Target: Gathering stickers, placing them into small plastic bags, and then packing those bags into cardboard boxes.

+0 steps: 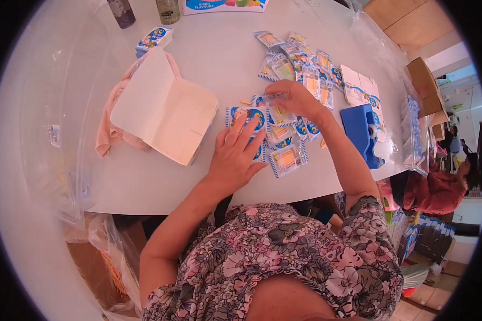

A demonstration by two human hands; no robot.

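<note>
My left hand (234, 152) lies with fingers stretched over a blue-and-white sweet packet (233, 113), pressing on it without a visible grip. Just to the right, my right hand (299, 100) has its fingers curled in a pinch on a small clear-fronted packet (276, 97). Around both hands are more such packets with yellow-orange sticks inside, one of them a loose packet (288, 159) nearest me. A larger heap of packets (304, 63) lies beyond my right hand. Left of my hands is an open white carton (195, 109), its lid folded back.
A pink cloth (108, 128) lies under the carton, with a filled packet box (155, 38) behind it. To the right are a blue tape dispenser (360, 131) and flat cartons (359, 85). Two bottles (168, 12) stand at the back. A person in red (439, 190) is at far right.
</note>
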